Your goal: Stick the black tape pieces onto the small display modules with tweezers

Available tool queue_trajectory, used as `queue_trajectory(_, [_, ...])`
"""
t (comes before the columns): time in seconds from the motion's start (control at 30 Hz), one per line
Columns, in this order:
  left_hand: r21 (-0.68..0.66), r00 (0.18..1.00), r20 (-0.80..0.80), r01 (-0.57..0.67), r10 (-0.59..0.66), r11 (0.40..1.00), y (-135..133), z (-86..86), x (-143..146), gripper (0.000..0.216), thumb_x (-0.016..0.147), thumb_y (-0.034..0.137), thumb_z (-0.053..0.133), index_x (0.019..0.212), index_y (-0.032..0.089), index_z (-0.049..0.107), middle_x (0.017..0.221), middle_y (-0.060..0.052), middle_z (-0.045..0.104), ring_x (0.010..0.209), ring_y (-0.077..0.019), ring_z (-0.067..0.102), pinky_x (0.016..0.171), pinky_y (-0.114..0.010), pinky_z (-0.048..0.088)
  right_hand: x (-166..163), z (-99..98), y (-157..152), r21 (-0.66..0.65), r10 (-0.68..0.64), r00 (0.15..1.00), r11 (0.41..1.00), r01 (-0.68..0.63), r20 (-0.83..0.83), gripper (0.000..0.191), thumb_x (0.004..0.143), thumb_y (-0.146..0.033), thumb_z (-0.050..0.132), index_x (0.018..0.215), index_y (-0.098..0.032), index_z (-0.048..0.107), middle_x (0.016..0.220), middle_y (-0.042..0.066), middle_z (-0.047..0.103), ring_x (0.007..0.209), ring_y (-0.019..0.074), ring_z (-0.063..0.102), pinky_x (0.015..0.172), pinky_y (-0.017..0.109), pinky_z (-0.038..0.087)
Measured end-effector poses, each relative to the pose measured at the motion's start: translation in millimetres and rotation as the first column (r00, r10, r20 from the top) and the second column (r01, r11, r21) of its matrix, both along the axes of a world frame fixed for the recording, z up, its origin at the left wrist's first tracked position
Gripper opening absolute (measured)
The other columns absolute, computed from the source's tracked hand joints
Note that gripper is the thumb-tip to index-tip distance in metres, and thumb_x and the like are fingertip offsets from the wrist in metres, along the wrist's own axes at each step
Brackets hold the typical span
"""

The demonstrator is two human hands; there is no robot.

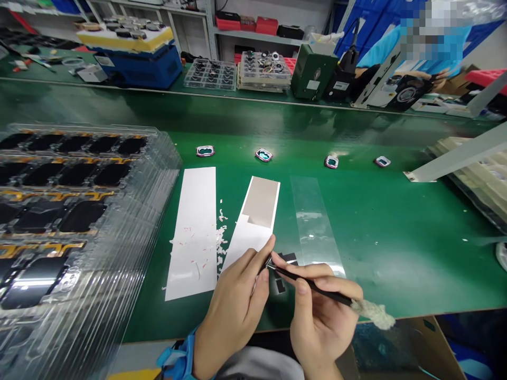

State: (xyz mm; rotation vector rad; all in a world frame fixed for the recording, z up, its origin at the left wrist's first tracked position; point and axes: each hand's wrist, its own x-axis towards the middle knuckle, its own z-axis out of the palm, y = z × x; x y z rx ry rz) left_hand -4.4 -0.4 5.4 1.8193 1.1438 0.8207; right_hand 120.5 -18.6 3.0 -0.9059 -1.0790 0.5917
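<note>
Low in the middle of the head view, my left hand [237, 298] pinches a small dark part [264, 264] between thumb and fingers. Most of that part is hidden by the fingers. My right hand [327, 311] grips slim black tweezers [317, 287] like a pen, their metal tip touching or very near the part. A pale, fuzzy wrap [374, 312] covers the rear end. Beyond my hands lies a white sheet with a grey-beige film [262, 198] on its upper half. Small black pieces [280, 286] lie on the green mat beneath my fingers.
Left are a white strip [194, 211] with scraps [221, 243] beside it and stacked clear trays [130, 211] of black screens. A transparent sheet [312, 211] lies right. Several small watch-like cases [205, 151] line the back. A metal post [455, 153] stands right; a person [431, 47] is behind.
</note>
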Motion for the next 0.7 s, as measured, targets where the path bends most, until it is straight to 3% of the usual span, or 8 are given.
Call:
queue_trajectory(0.47, [-0.031,0.999,0.031,0.013,-0.012,0.999,0.2,1.6,0.7,0.049,0.103,0.021,0.031,0.152,0.027,0.032,0.12,-0.009,0.061,0.103,-0.0221,0.06,0.089,-0.037,0.051,1.5,2.3,0.6,0.042,0.016,0.998,0.999,-0.018,0.063,0.031,0.089,0.006,0.049,0.102,-0.022,0.045,0.095,0.002,0.068,0.1,0.0155,0.073,0.088,0.035,0.064])
queue_trajectory(0.7, [-0.029,1.0,0.026,0.007,-0.006,1.0,0.2,0.0,0.8,0.051,0.103,0.021,0.031,0.153,0.03,0.03,0.113,-0.008,0.061,0.096,-0.0212,0.061,0.083,-0.036,0.051,1.5,-0.4,-2.7,0.021,0.043,0.995,0.999,-0.046,0.091,0.028,0.09,0.003,0.05,0.101,-0.023,0.044,0.093,0.001,0.068,0.1,0.0197,0.073,0.087,0.042,0.065])
